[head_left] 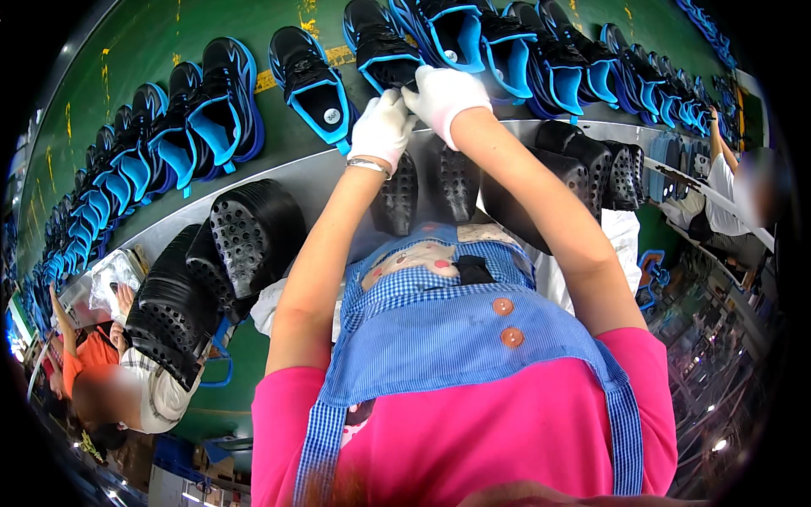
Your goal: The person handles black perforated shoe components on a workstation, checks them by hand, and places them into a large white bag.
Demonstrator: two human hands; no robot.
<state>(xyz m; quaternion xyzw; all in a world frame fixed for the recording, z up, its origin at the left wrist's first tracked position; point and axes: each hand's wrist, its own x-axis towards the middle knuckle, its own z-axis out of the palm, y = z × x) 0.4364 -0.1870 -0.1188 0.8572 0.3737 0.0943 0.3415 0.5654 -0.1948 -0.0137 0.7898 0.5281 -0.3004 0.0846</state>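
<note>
A black sneaker with a bright blue lining (372, 32) sits on the green conveyor belt, its heel toward me. Both my hands, in white gloves, meet at its heel opening. My left hand (382, 131) has its fingers bent and pressed together at the collar. Beside it, my right hand (446, 97) curls its fingertips down onto the same edge, closed in a pinch. The gloves hide the heel and whatever lies between the fingertips. A matching sneaker (312, 84) stands just left, a round white sticker on its insole. Another one (443, 34) is close on the right.
Rows of the same sneakers (221, 106) run along the belt (253, 21) both ways. Along the metal edge (334, 173) before me stand stacked black shoe-shaped forms with pitted undersides (245, 241), more (583, 169) at right. Other people work at far left and far right.
</note>
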